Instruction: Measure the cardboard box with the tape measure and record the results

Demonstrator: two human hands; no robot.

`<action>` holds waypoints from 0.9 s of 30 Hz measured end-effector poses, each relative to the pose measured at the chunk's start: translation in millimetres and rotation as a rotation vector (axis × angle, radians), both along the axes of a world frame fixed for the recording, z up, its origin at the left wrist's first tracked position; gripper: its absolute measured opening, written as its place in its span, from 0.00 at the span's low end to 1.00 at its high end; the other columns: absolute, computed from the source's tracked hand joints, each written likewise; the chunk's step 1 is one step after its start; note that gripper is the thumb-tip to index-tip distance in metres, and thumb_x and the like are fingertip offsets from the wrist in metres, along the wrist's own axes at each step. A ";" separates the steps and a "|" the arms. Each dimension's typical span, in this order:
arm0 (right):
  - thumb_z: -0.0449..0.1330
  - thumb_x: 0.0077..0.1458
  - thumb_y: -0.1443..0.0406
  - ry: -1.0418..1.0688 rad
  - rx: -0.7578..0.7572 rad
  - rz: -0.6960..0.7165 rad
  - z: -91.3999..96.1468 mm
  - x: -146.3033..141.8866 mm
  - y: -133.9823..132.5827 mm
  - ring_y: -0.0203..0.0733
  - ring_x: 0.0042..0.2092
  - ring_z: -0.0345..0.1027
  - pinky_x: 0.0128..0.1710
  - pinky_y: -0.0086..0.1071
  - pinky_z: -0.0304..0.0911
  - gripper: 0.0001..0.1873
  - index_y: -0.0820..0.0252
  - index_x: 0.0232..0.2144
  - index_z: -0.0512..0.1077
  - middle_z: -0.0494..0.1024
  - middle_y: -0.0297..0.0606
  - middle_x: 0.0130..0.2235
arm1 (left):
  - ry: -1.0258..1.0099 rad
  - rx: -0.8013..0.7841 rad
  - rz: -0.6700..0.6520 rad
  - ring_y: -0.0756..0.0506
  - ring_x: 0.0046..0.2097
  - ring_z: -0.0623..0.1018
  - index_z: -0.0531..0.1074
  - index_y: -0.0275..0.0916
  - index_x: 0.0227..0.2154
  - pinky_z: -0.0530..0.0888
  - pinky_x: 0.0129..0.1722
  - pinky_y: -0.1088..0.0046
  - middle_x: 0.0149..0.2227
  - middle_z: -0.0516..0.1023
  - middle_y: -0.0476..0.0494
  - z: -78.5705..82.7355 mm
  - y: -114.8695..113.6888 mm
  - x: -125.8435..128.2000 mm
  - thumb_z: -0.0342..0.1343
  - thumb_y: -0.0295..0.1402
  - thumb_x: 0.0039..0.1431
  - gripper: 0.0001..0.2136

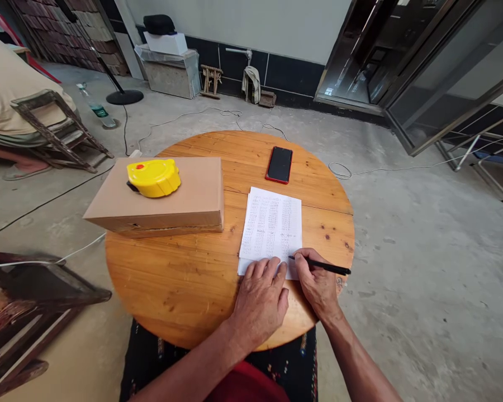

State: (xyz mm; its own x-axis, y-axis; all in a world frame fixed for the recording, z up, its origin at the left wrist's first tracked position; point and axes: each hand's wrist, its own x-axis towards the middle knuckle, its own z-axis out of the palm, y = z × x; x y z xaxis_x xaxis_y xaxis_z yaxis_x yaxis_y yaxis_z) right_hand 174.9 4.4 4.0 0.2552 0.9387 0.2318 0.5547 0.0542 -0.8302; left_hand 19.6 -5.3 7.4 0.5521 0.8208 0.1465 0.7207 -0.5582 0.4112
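White paper sheets, covered in columns of small handwriting, lie on the round wooden table. My left hand rests flat across their lower edge, fingers stretched out and holding nothing. Between the thumb and fingers of my right hand is a black pen, its tip at the lower right of the writing. Beyond the sheets lies a phone with a dark screen and red case. A closed cardboard box stands on the table's left side, with a yellow tape measure on top.
Thin cables trail over the concrete floor. At left stand a wooden folding chair, a plastic bottle and a black stand base. A dark wooden chair is close at lower left. A seated person's leg shows far left.
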 end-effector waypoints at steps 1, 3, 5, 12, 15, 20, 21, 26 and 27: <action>0.53 0.60 0.62 -0.010 0.006 -0.004 0.3 -0.1 0.0 0.35 0.24 0.60 0.24 0.29 0.58 0.11 0.59 0.28 0.70 0.69 0.31 0.24 | 0.000 -0.001 0.001 0.38 0.54 0.65 0.63 0.37 0.57 0.64 0.56 0.56 0.57 0.68 0.41 0.0 0.1 0.0 0.50 0.32 0.62 0.20; 0.53 0.60 0.62 -0.026 0.014 -0.013 0.2 0.1 -0.2 0.35 0.24 0.61 0.24 0.29 0.58 0.11 0.59 0.27 0.70 0.69 0.31 0.23 | -0.001 0.001 0.002 0.38 0.54 0.65 0.64 0.37 0.57 0.64 0.56 0.56 0.57 0.68 0.41 -0.1 0.2 -0.1 0.50 0.32 0.62 0.20; 0.53 0.60 0.62 -0.031 0.012 -0.021 -0.8 0.7 -0.5 0.35 0.24 0.61 0.24 0.29 0.58 0.11 0.59 0.27 0.70 0.69 0.31 0.23 | 0.000 0.004 0.000 0.38 0.55 0.65 0.63 0.37 0.57 0.64 0.56 0.56 0.57 0.68 0.40 -0.3 0.1 -0.2 0.50 0.32 0.63 0.20; 0.53 0.59 0.63 -0.040 0.004 -0.002 -2.5 1.9 -1.4 0.35 0.24 0.60 0.24 0.29 0.57 0.11 0.59 0.27 0.70 0.69 0.31 0.23 | -0.003 0.002 0.002 0.38 0.55 0.65 0.64 0.36 0.57 0.64 0.56 0.55 0.57 0.68 0.40 -0.3 0.4 0.4 0.50 0.32 0.62 0.20; 0.53 0.59 0.63 -0.022 -0.005 0.011 -1.8 2.9 -2.0 0.35 0.24 0.60 0.24 0.29 0.57 0.11 0.59 0.26 0.70 0.68 0.31 0.23 | -0.001 0.001 0.000 0.38 0.55 0.65 0.64 0.36 0.57 0.64 0.56 0.55 0.57 0.68 0.40 0.2 0.2 0.7 0.50 0.32 0.62 0.20; 0.56 0.59 0.59 0.224 -0.012 -0.078 -3.7 6.0 -3.8 0.34 0.21 0.56 0.20 0.29 0.54 0.11 0.58 0.28 0.71 0.65 0.28 0.20 | -0.006 -0.004 -0.002 0.38 0.55 0.65 0.63 0.37 0.57 0.64 0.55 0.55 0.57 0.68 0.40 1.2 -0.6 0.0 0.51 0.32 0.62 0.20; 0.56 0.59 0.58 0.283 0.000 -0.107 -4.3 6.5 -4.3 0.34 0.20 0.57 0.20 0.29 0.55 0.11 0.58 0.29 0.71 0.65 0.28 0.19 | -0.006 -0.005 0.002 0.38 0.55 0.65 0.63 0.38 0.57 0.64 0.55 0.55 0.57 0.68 0.41 1.3 -0.7 -0.2 0.51 0.32 0.62 0.20; 0.58 0.60 0.56 0.338 0.088 -0.167 -5.2 7.0 -5.8 0.37 0.26 0.66 0.27 0.31 0.63 0.12 0.58 0.35 0.72 0.73 0.32 0.26 | -0.013 -0.001 0.002 0.38 0.54 0.65 0.64 0.37 0.56 0.64 0.55 0.56 0.56 0.68 0.41 2.2 -0.5 -0.6 0.52 0.32 0.61 0.20; 0.58 0.60 0.56 0.316 0.094 -0.167 -4.9 6.2 -6.1 0.39 0.29 0.69 0.30 0.32 0.65 0.12 0.58 0.36 0.72 0.75 0.34 0.28 | -0.014 0.002 -0.001 0.39 0.54 0.66 0.64 0.37 0.56 0.65 0.55 0.56 0.56 0.69 0.41 2.2 -0.5 -0.3 0.52 0.32 0.61 0.20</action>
